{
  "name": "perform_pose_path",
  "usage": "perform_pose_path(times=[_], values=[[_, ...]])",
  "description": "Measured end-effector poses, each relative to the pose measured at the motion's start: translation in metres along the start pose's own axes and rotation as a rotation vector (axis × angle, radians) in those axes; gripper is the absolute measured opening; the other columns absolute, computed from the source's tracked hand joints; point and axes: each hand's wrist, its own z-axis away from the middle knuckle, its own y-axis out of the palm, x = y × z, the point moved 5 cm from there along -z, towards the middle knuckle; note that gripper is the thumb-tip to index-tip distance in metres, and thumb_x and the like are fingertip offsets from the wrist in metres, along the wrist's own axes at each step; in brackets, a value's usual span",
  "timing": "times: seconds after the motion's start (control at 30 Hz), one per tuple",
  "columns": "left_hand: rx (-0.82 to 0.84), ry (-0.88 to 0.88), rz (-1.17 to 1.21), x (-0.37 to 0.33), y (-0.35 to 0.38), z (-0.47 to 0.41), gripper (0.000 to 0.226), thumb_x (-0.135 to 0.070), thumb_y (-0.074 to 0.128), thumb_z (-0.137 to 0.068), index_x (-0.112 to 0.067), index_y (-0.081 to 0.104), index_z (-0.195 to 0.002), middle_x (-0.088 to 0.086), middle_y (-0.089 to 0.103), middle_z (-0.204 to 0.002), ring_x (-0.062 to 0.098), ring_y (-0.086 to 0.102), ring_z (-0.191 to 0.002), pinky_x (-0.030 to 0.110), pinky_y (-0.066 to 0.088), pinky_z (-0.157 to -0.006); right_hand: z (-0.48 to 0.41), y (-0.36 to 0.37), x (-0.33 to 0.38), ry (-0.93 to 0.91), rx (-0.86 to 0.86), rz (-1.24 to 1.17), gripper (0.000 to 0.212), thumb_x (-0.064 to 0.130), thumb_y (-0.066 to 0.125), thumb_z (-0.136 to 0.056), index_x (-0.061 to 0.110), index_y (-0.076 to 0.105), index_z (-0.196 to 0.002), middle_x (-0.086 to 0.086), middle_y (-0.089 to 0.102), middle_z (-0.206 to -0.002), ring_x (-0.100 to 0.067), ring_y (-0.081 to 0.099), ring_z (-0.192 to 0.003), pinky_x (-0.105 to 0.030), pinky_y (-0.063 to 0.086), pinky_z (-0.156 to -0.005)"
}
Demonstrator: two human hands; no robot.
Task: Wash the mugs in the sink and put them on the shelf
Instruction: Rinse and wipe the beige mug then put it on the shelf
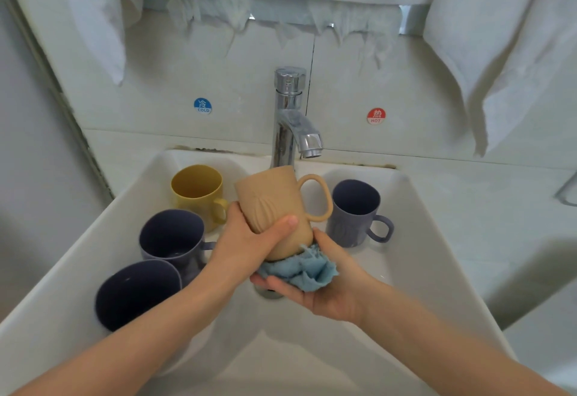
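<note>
Over the middle of the white sink (431, 239) my left hand (249, 242) grips a tan mug (271, 199) round its body, handle pointing right. My right hand (321, 286) cups a blue cloth (307, 270) against the mug's lower end. A yellow mug (196, 192) stands at the back left of the basin. Two dark purple mugs (171, 239) (134, 294) sit along the left side. A lighter purple mug (356, 211) stands at the right, handle to the right.
A chrome tap (290, 121) rises behind the basin, with no water visible at its spout. Blue COLD (202, 106) and red HOT (376, 116) stickers mark the tiled wall. White towels (499, 52) hang above. The drain (268, 292) is partly visible under my hands.
</note>
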Motion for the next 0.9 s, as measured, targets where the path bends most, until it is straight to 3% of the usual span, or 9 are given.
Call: perform_pose_path(times=[0.1,0.17,0.27,0.47,0.6,0.67,0.77,0.83,0.9], values=[[0.016,0.047,-0.054,0.0,0.0,0.001,0.083,-0.039,0.079,-0.067,-0.017,0.028,-0.128,-0.003,0.048,-0.113,0.014,0.051,-0.099,0.029,0.044,-0.081,-0.005,-0.01,0.01,-0.119,-0.043,0.156,0.045,0.042,0.042,-0.095,0.002,0.061,-0.102,-0.018,0.07,-0.091,-0.031,0.067,-0.083,-0.034,0.056,-0.052],[0.027,0.077,-0.08,-0.001,0.0,0.002,0.096,-0.055,0.08,-0.053,-0.024,0.025,-0.126,-0.005,0.048,-0.115,0.014,0.052,-0.103,0.032,0.048,-0.086,-0.007,-0.014,0.02,-0.206,-0.102,0.26,0.036,0.039,0.043,-0.096,0.008,0.059,-0.099,-0.012,0.07,-0.087,-0.025,0.068,-0.075,-0.035,0.058,-0.06],[0.037,0.108,-0.114,-0.002,0.001,0.005,0.103,-0.068,0.067,-0.035,-0.032,0.022,-0.121,-0.008,0.048,-0.116,0.015,0.053,-0.109,0.04,0.05,-0.091,-0.008,-0.016,0.031,-0.295,-0.151,0.307,0.034,0.031,0.043,-0.098,0.002,0.06,-0.107,-0.015,0.069,-0.095,-0.025,0.069,-0.081,-0.035,0.058,-0.067],[0.032,0.092,-0.085,-0.001,0.0,0.004,0.102,-0.069,0.064,-0.033,-0.033,0.024,-0.12,-0.012,0.049,-0.111,0.015,0.054,-0.106,0.042,0.051,-0.091,-0.005,-0.01,0.032,-0.339,-0.06,0.308,0.031,0.028,0.051,-0.093,0.005,0.062,-0.111,-0.016,0.071,-0.102,-0.029,0.068,-0.095,-0.042,0.054,-0.087],[0.067,0.063,-0.03,-0.002,-0.002,0.0,0.116,-0.068,0.066,-0.033,-0.023,0.027,-0.134,-0.002,0.05,-0.125,0.018,0.054,-0.111,0.042,0.049,-0.094,0.0,-0.008,0.036,-0.256,-0.038,0.537,0.028,0.039,0.047,-0.093,0.017,0.063,-0.09,-0.001,0.073,-0.075,-0.015,0.07,-0.064,-0.03,0.059,-0.059],[0.097,0.042,0.012,0.0,0.0,0.0,0.112,-0.061,0.074,-0.039,-0.023,0.027,-0.134,-0.001,0.05,-0.127,0.018,0.053,-0.112,0.04,0.049,-0.094,0.001,-0.013,0.047,-0.26,-0.108,0.753,0.027,0.042,0.041,-0.096,0.025,0.059,-0.087,0.005,0.068,-0.076,-0.009,0.066,-0.062,-0.024,0.054,-0.052],[0.141,0.069,0.011,0.001,0.004,0.001,0.094,-0.04,0.084,-0.057,-0.026,0.025,-0.129,-0.003,0.049,-0.124,0.015,0.052,-0.111,0.035,0.049,-0.091,0.006,-0.014,0.069,-0.286,-0.154,0.89,0.029,0.04,0.047,-0.094,0.016,0.063,-0.092,-0.006,0.068,-0.091,-0.015,0.066,-0.078,-0.025,0.055,-0.071],[0.177,0.123,-0.05,0.0,0.005,0.003,0.095,-0.042,0.086,-0.05,-0.032,0.027,-0.124,-0.01,0.051,-0.118,0.011,0.054,-0.108,0.035,0.051,-0.089,0.015,-0.016,0.079,-0.302,-0.161,0.966,0.04,0.042,0.049,-0.092,0.008,0.065,-0.103,-0.01,0.071,-0.102,-0.021,0.067,-0.093,-0.033,0.052,-0.09],[0.23,0.175,-0.113,-0.001,0.007,0.006,0.09,-0.05,0.079,-0.04,-0.04,0.029,-0.115,-0.018,0.052,-0.112,0.003,0.055,-0.103,0.034,0.053,-0.086,0.028,-0.021,0.092,-0.402,-0.196,0.936,0.044,0.047,0.044,-0.093,0.011,0.065,-0.107,-0.009,0.072,-0.102,-0.024,0.067,-0.097,-0.039,0.049,-0.095]])
